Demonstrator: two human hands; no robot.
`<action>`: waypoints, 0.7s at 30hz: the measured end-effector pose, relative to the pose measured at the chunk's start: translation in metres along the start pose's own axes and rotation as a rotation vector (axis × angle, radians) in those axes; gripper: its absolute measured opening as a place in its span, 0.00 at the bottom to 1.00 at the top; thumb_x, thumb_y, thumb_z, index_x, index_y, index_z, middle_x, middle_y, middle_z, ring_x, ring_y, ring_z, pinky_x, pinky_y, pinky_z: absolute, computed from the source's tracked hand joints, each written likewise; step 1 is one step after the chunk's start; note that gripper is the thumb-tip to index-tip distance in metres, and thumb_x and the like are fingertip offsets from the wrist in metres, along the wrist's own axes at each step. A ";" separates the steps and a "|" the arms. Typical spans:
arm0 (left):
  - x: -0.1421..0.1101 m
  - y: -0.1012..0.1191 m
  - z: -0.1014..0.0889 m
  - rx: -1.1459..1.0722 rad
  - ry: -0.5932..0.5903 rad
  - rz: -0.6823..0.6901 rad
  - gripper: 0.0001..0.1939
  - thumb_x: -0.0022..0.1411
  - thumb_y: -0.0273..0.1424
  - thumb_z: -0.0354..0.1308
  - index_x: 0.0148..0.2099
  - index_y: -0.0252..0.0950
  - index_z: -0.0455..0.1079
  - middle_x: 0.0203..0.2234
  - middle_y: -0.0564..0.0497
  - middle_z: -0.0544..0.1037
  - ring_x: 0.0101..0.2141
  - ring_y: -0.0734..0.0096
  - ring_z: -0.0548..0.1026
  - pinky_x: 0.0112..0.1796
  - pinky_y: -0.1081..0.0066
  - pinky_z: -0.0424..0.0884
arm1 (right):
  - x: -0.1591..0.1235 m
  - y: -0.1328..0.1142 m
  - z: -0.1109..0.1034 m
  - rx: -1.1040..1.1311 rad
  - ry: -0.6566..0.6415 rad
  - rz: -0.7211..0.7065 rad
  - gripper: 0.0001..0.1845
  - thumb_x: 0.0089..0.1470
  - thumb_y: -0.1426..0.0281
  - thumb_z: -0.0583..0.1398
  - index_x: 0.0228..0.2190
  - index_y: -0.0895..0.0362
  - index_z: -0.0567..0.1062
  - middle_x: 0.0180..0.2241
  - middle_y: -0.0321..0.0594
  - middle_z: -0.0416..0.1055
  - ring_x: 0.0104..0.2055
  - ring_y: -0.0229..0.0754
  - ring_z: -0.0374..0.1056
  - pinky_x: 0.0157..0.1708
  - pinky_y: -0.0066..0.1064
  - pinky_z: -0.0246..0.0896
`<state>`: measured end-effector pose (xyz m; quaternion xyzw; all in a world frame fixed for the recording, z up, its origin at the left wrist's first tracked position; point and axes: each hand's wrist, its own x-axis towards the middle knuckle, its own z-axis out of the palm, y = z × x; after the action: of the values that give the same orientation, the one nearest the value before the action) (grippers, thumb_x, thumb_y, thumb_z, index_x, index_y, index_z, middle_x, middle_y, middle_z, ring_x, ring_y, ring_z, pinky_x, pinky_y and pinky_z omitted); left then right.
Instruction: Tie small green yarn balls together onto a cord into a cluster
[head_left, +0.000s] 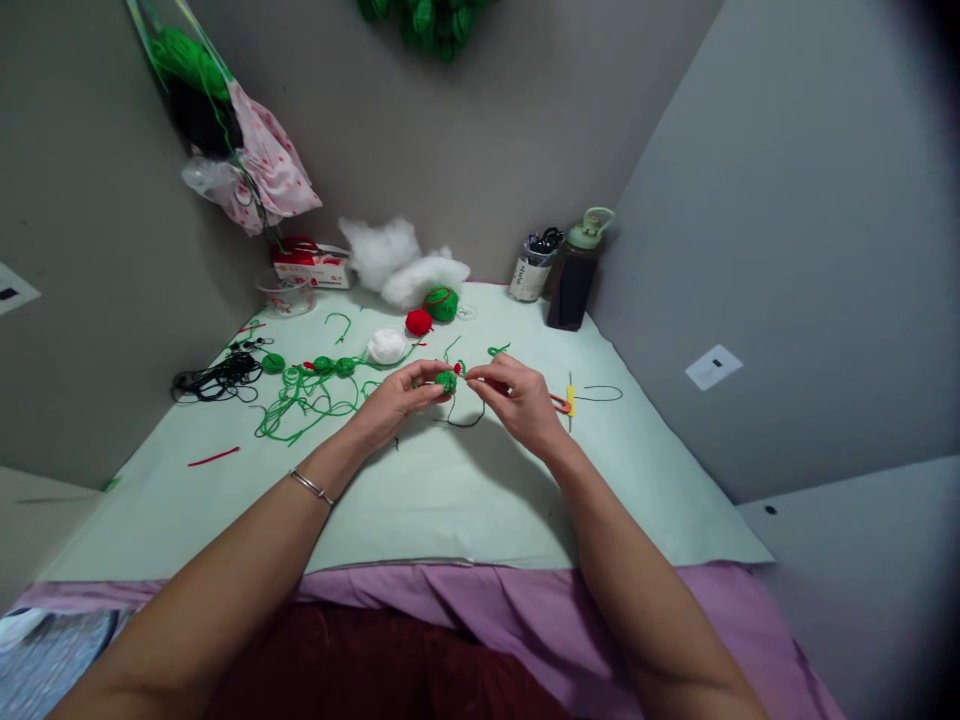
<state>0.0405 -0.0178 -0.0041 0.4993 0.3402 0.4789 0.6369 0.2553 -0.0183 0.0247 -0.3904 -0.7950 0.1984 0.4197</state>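
Between the fingertips of my left hand [401,395] is a small green crocheted ball [445,381], with a red and white bit [459,369] at its upper right. My right hand [517,395] pinches close beside that bit; whatever sits in its fingertips is too small to make out. A dark thread [469,424] hangs below the two hands and curves over the tabletop. Just right of my right hand lie a yellow-handled tool [571,401] with thin metal ends and an orange item partly hidden by the hand.
Green yarn strands [300,410], black cord [206,375] and a white yarn ball [387,346] lie left. Behind are red yarn [418,321], green yarn [441,304], white stuffing [405,265] and a clear tub [287,298]. A bottle [574,280] and pen cup [530,272] stand back right.
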 end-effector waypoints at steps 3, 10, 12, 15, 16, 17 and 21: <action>0.001 -0.002 -0.002 0.004 0.012 -0.013 0.18 0.55 0.34 0.71 0.49 0.42 0.79 0.51 0.46 0.78 0.49 0.63 0.77 0.57 0.56 0.71 | 0.000 -0.001 -0.001 -0.026 -0.018 -0.006 0.07 0.62 0.69 0.62 0.35 0.53 0.82 0.26 0.35 0.64 0.27 0.37 0.59 0.31 0.32 0.54; 0.001 -0.003 -0.003 0.055 0.024 -0.011 0.19 0.54 0.35 0.71 0.49 0.42 0.79 0.49 0.46 0.79 0.47 0.63 0.78 0.53 0.58 0.73 | 0.000 -0.003 -0.001 -0.089 -0.059 -0.012 0.07 0.62 0.71 0.61 0.34 0.54 0.81 0.27 0.35 0.64 0.27 0.37 0.60 0.32 0.32 0.54; 0.000 -0.001 -0.002 0.078 0.038 -0.016 0.19 0.53 0.35 0.71 0.49 0.42 0.79 0.48 0.46 0.79 0.45 0.64 0.78 0.50 0.60 0.74 | 0.000 -0.003 -0.001 -0.092 -0.064 -0.012 0.07 0.61 0.71 0.61 0.34 0.54 0.81 0.27 0.35 0.65 0.27 0.37 0.60 0.32 0.32 0.54; 0.000 -0.002 -0.001 0.102 0.035 -0.003 0.18 0.54 0.34 0.71 0.49 0.42 0.79 0.46 0.46 0.79 0.43 0.66 0.77 0.47 0.62 0.74 | 0.000 -0.003 -0.002 -0.098 -0.078 -0.008 0.07 0.61 0.72 0.61 0.34 0.54 0.81 0.27 0.35 0.65 0.27 0.36 0.60 0.31 0.32 0.54; 0.001 -0.002 -0.002 0.110 0.030 0.004 0.18 0.54 0.34 0.70 0.49 0.42 0.78 0.46 0.46 0.79 0.42 0.66 0.77 0.46 0.63 0.74 | 0.000 -0.003 -0.002 -0.101 -0.084 -0.008 0.07 0.61 0.72 0.61 0.34 0.54 0.81 0.27 0.35 0.65 0.27 0.36 0.60 0.31 0.32 0.54; 0.001 -0.003 -0.003 0.120 0.028 0.012 0.18 0.55 0.34 0.70 0.49 0.42 0.78 0.46 0.47 0.79 0.42 0.67 0.77 0.45 0.64 0.73 | 0.000 -0.003 -0.002 -0.106 -0.089 -0.006 0.07 0.61 0.72 0.61 0.34 0.54 0.81 0.27 0.35 0.65 0.27 0.36 0.60 0.31 0.32 0.53; 0.002 -0.008 -0.005 0.189 0.046 0.060 0.17 0.55 0.32 0.69 0.48 0.43 0.79 0.46 0.48 0.79 0.41 0.69 0.75 0.42 0.67 0.73 | 0.000 -0.003 -0.001 -0.116 -0.110 0.004 0.08 0.61 0.74 0.61 0.32 0.55 0.80 0.27 0.35 0.65 0.27 0.36 0.59 0.31 0.32 0.52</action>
<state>0.0390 -0.0149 -0.0133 0.5561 0.3832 0.4748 0.5643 0.2546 -0.0200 0.0269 -0.4042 -0.8261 0.1741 0.3519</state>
